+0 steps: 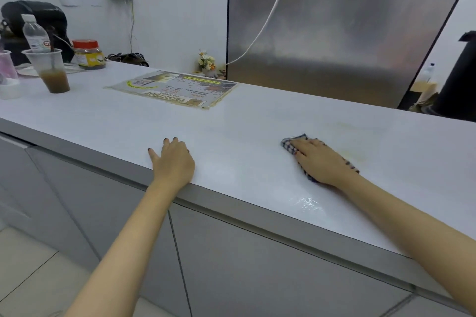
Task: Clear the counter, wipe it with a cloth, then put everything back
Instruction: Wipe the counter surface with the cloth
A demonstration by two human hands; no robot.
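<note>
so, counter: a long pale counter (231, 121) runs from far left to near right, with a grey front edge and grey cabinet doors (231, 252) below it.
wet patch: a glossy wet streak (306, 202) shows on the top near the front edge, just in front of the right forearm.
stain: a faint yellowish mark (353, 154) lies on the surface just beyond the right hand.
right hand: the right hand (319, 159) lies flat, palm down, pressing on the checked cloth (289, 143), fingers spread over it rather than curled around it.
cloth: it sits on the counter top under that hand, its corners showing at the fingertips and at the wrist.
left hand: the left hand (173, 162) rests open and empty on the top near the front edge, fingers loose.
menu sheet: a printed sheet (172, 89) lies flat toward the back of the counter.
far left end: a plastic cup of brown drink (50, 69), a water bottle (34, 33) and a red-lidded jar (88, 54) stand together.
room: white wall (175, 8) behind, a steel panel (334, 20) to the right of it, a small flower posy (206, 62) where they meet, pale floor tiles (31, 278) below.
</note>
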